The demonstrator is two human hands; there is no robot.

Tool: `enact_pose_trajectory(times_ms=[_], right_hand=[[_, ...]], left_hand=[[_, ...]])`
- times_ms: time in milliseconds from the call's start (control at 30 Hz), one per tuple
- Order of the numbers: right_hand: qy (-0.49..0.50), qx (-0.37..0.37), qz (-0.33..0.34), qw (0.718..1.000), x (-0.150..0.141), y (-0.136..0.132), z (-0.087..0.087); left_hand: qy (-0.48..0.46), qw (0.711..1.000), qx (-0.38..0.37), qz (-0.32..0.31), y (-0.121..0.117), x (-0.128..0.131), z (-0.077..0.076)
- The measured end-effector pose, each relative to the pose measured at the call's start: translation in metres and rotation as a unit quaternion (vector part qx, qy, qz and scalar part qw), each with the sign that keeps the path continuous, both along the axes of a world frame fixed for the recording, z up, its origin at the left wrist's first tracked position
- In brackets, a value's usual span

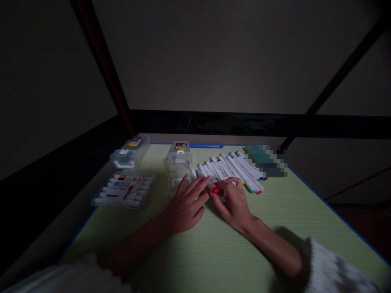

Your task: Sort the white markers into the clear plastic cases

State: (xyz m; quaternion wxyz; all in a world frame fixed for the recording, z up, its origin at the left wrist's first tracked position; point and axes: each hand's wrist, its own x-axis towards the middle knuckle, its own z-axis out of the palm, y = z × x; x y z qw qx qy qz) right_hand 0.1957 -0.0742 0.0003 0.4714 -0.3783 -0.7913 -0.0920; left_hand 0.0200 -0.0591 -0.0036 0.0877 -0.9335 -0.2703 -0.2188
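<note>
My right hand [234, 203] pinches a white marker with a red end [215, 189] between thumb and fingers, low over the table. Beside it, my left hand [185, 206] has its fingers stretched out and apart; the fingertips reach the marker's side, but whether they touch it I cannot tell. Just beyond both hands, several white markers [224, 167] with coloured ends lie side by side in a slanting row. A clear plastic tray [172, 185] is partly hidden behind my left fingers.
Behind the tray stands a small clear case [180, 159] with a white clasp. Farther left is a longer clear case [131, 154], and nearer, a printed case of markers [124, 191]. A pixelated greenish flat object [265, 160] lies at the back right of the pale green table [290, 215].
</note>
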Motion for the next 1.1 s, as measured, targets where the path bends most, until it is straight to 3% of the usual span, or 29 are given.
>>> enact_pose_trajectory(times_ms=[833, 1100], right_hand=[[-0.007, 0.063, 0.067, 0.996, 0.0015, -0.0047, 0.0046], [0.013, 0.086, 0.077, 0.993, 0.0001, -0.0088, 0.0059]], left_hand=[[-0.055, 0.991, 0.114, -0.036, -0.0010, -0.0028, 0.0040], [-0.056, 0.982, 0.165, -0.074, -0.0010, -0.0026, 0.0056]])
